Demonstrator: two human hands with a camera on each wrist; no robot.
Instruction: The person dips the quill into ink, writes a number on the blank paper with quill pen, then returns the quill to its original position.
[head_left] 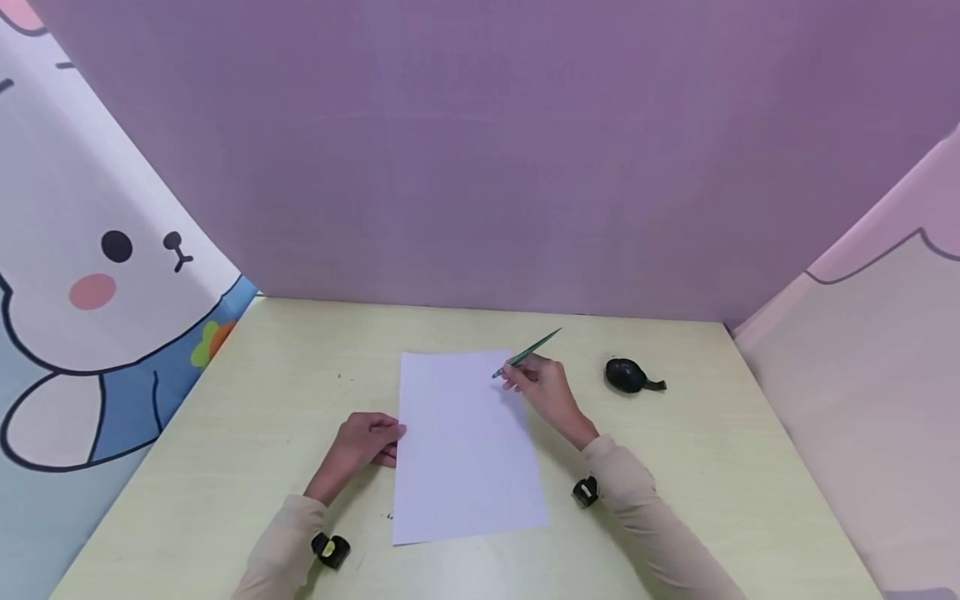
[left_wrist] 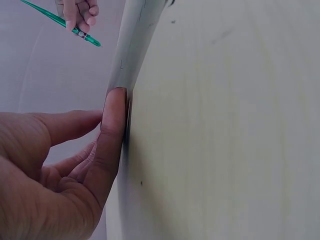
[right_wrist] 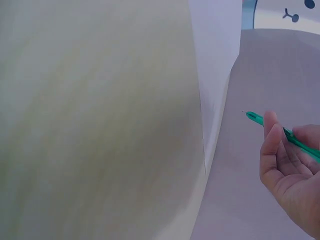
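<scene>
A white sheet of paper lies on the table. At its left edge is my left hand, pinching that edge between thumb and index finger; in the left wrist view the thumb meets the edge, which looks slightly raised. My right hand holds a slim green pen over the upper right of the sheet. The pen's point shows past the fingertips in the right wrist view, apart from the paper, and its tapered tail slants up to the right. No marks show on the sheet in the head view.
A black rounded object with a short tail sits on the pale table, right of my right hand. Behind the table rises a purple panel. Cartoon-printed panels flank both sides. Small dark specks dot the tabletop.
</scene>
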